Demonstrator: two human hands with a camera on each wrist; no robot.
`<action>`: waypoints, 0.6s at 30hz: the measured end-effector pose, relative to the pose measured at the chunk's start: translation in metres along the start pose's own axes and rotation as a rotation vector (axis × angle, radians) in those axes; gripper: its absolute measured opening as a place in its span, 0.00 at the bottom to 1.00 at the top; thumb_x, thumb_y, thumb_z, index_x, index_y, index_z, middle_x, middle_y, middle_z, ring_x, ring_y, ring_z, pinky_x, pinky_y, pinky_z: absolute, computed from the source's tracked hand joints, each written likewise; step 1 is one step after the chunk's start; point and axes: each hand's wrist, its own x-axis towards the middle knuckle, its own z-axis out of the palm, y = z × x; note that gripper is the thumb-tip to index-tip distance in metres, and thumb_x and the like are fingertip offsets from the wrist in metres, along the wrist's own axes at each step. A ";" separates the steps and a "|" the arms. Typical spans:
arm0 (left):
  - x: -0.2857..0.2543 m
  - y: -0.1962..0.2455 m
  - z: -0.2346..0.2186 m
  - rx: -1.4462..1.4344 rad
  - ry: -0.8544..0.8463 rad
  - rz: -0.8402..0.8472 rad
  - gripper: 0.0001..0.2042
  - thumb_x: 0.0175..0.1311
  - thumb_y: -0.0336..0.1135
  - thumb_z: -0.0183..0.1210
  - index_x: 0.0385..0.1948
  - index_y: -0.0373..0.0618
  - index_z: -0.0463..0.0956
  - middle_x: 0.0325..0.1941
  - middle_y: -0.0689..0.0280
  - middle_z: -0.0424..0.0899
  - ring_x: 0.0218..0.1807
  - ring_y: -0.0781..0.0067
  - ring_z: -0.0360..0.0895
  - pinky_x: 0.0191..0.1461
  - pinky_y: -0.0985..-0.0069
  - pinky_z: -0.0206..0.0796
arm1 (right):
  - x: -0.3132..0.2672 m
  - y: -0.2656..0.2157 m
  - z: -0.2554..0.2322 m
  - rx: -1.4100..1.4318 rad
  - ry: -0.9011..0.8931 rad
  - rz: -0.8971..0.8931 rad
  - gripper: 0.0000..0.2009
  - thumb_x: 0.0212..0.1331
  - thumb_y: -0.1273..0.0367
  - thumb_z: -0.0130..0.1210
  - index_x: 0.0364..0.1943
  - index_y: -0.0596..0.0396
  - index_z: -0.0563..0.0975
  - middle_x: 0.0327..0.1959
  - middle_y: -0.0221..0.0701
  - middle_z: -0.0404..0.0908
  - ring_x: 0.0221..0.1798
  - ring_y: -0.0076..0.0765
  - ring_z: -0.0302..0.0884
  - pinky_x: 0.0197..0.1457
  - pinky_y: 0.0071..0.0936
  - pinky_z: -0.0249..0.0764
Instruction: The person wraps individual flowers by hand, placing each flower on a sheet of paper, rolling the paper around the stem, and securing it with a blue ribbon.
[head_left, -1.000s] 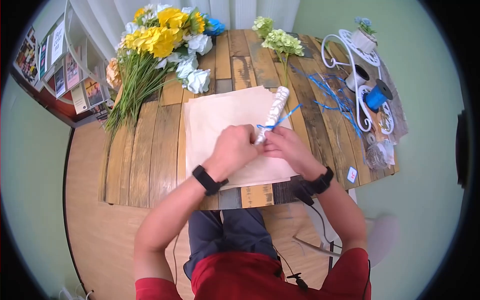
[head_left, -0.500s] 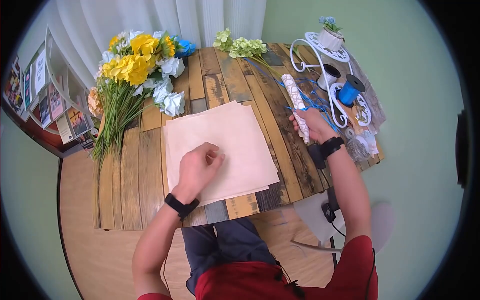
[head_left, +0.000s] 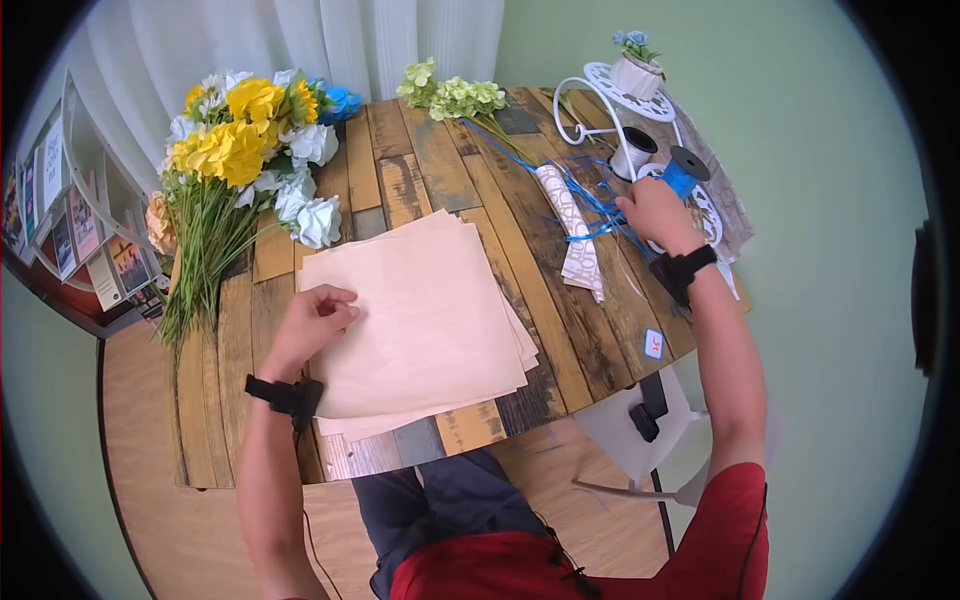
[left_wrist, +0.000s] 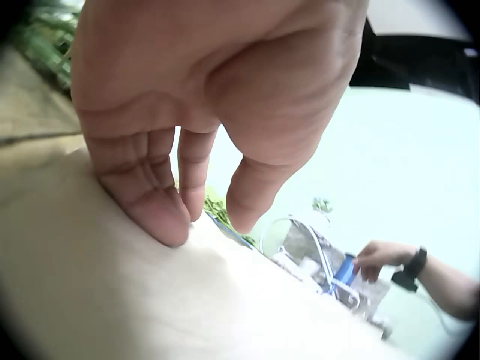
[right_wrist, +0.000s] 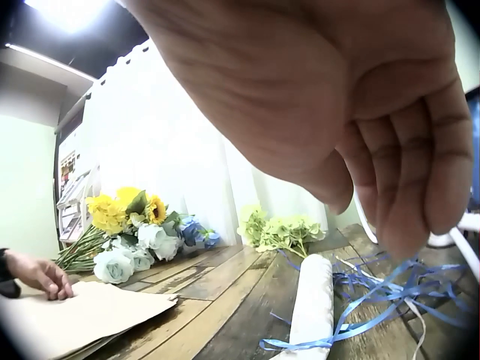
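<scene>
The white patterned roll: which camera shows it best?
The head view: it shows the whole roll, its pattern and the blue ribbon around it. The right wrist view is closer but cuts off its near end. I can't make it out in the left wrist view.

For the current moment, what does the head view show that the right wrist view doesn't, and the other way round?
Head view only: a blue-flowered plant in a white pot, a small blue-edged white card and a red sleeve.

Right wrist view only: a bright ceiling light.

Both: yellow, white and blue flowers, pale green flowers, beige paper sheets, a white patterned roll with blue ribbon, and both hands, left and right.
</scene>
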 end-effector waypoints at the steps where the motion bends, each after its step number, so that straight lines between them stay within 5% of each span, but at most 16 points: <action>1: 0.001 0.001 -0.001 -0.004 -0.004 0.003 0.13 0.59 0.28 0.65 0.44 0.35 0.79 0.31 0.72 0.78 0.30 0.85 0.72 0.35 0.86 0.68 | 0.009 0.004 0.007 -0.005 0.002 0.004 0.16 0.58 0.60 0.59 0.28 0.63 0.82 0.29 0.52 0.82 0.37 0.56 0.82 0.44 0.47 0.77; 7: -0.003 0.000 -0.007 -0.043 -0.058 0.009 0.12 0.62 0.26 0.62 0.48 0.36 0.78 0.34 0.72 0.79 0.32 0.86 0.73 0.38 0.87 0.67 | 0.091 0.030 0.068 0.100 0.171 -0.085 0.10 0.53 0.65 0.60 0.28 0.59 0.83 0.30 0.51 0.82 0.39 0.58 0.82 0.48 0.46 0.77; 12: -0.007 0.002 -0.014 -0.176 -0.135 -0.021 0.16 0.59 0.26 0.64 0.50 0.37 0.77 0.38 0.72 0.78 0.39 0.85 0.73 0.49 0.86 0.66 | 0.114 0.012 0.085 -0.041 -0.179 0.110 0.22 0.47 0.60 0.68 0.44 0.60 0.81 0.49 0.48 0.82 0.54 0.50 0.80 0.57 0.41 0.76; 18: -0.011 0.004 -0.015 -0.174 -0.146 -0.003 0.18 0.59 0.29 0.66 0.52 0.38 0.75 0.43 0.70 0.78 0.44 0.82 0.73 0.54 0.84 0.65 | 0.124 0.023 0.114 -0.169 -0.111 0.122 0.15 0.53 0.64 0.61 0.42 0.58 0.82 0.48 0.48 0.82 0.55 0.51 0.80 0.56 0.45 0.76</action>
